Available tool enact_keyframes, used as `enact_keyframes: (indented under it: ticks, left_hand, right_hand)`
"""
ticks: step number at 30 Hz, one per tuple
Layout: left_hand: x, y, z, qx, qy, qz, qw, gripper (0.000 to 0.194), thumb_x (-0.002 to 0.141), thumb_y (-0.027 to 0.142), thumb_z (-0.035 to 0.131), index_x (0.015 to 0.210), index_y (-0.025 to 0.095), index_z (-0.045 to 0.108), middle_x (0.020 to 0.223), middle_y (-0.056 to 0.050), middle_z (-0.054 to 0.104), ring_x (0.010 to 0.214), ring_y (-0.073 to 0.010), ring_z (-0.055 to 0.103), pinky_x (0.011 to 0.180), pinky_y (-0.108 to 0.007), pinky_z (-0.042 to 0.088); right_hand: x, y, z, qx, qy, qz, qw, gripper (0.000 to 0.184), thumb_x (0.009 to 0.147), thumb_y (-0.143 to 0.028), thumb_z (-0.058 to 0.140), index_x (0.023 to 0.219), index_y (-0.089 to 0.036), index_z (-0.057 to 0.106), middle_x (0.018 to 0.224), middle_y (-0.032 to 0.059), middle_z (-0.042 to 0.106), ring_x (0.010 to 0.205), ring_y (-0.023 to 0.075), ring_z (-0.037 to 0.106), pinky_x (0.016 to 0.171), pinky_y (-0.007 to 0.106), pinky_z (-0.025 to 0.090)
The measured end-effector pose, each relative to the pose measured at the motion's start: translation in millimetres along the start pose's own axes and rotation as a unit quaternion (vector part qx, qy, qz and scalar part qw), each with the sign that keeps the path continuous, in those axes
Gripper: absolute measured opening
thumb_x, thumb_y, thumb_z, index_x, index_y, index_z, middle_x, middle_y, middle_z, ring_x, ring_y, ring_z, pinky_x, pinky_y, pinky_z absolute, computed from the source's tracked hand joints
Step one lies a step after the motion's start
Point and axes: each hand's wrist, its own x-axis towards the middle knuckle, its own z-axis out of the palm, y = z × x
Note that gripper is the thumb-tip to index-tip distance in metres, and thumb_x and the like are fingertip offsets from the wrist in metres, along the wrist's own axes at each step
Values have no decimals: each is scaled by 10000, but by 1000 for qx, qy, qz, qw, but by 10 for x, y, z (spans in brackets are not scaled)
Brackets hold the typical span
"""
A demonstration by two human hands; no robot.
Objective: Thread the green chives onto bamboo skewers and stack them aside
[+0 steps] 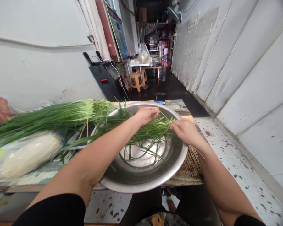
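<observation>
A wide metal basin (pixel 179 160) sits in front of me, with loose garlic chives (pixel 146 130) lying across it. My left hand (pixel 147 115) is closed over the chives, its fingertips pinching a thin bamboo skewer (pixel 164 114). The skewer slants down to the right, towards the chive ends. At the basin's right rim my right hand (pixel 184 130) is closed, its thumb and fingers gripping the ends of the chives. Whether the skewer's lower end touches those fingers I cannot tell. Several more skewers (pixel 192 163) lie on the table below my right wrist.
A large bundle of chives (pixel 61 116) lies left of the basin, beside a plastic-wrapped pale packet (pixel 30 153). The worn table (pixel 174 181) ends near my knees. Farther off are a black machine (pixel 106 77), a plastic stool (pixel 136 81) and a small table with a bag (pixel 144 55).
</observation>
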Motion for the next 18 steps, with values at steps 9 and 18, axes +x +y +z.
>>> enact_keyframes:
  ticks: [9,18]
  left_hand:
    - [8,1,9,-9,4,-1,1000,99,790,34,586,708,88,602,613,-30,618,526,-54,558,522,-173,426]
    - [7,7,4,-9,1,2,1000,70,774,36,606,722,83,606,603,-31,624,531,-55,565,524,-166,434]
  right_hand:
    - [-3,12,5,-1,2,-2,1000,280,823,-196,411,660,-192,640,645,16,640,677,159,557,715,276,378]
    - [-2,15,11,-3,3,-3,1000,284,824,-187,408,662,-187,641,612,10,624,645,153,545,721,280,373]
